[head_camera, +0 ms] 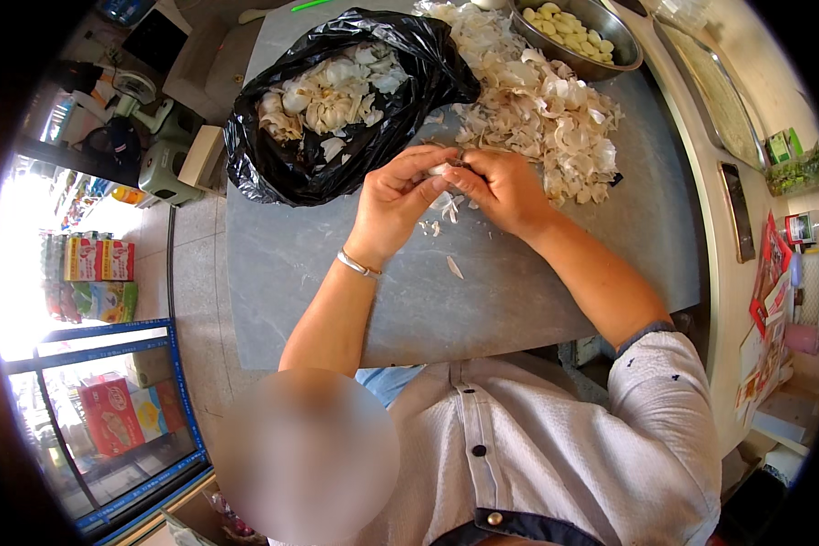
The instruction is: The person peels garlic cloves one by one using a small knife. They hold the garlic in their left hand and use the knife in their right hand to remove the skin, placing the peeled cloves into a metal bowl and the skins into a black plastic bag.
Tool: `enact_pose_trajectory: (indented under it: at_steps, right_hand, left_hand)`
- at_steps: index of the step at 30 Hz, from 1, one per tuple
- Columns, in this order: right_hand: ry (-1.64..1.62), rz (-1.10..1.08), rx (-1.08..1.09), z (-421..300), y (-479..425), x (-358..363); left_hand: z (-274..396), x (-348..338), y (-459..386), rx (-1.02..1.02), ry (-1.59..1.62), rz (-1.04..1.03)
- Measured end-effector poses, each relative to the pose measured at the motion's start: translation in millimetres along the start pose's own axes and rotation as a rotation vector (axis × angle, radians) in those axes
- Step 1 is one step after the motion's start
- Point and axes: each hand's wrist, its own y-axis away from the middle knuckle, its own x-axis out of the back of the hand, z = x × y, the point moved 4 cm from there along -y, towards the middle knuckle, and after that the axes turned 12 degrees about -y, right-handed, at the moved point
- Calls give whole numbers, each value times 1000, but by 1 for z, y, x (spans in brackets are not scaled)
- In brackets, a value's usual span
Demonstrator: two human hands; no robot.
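Both hands meet over the grey table [300, 286], near its middle. Between the fingertips of my left hand [401, 188] is a pale garlic clove [439, 169], partly hidden by the fingers. My right hand [505, 190] touches the same clove with thumb and forefinger, and a small dark object [458, 162], too covered to identify, shows at its fingertips. Beyond my left hand lies a black plastic bag [246, 164] with garlic bulbs [331, 102] in it. A heap of garlic skins [553, 123] spreads beyond my right hand. Peeled cloves [573, 31] fill part of a steel bowl [611, 67].
Loose skin scraps [455, 267] lie on the table near me. To the right, a ledge [713, 286] carries a phone [737, 211] and a metal tray [713, 89]. A green stick-like item [310, 5] sits at the far edge. Left of the table stands a stool [203, 158].
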Motion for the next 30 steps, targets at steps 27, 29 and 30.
enact_pose_trajectory:
  at_steps: [27,29,30]
  right_hand:
    - [72,-22,127,-3,3,-4]
    - [13,-2,81,0,2,-3]
    - [36,-2,72,-1,2,-2]
  left_hand:
    - [-2,6,4,206,143,-151]
    - [0,4,4,184,149,-181]
    - [0,2,3,173,155,-195]
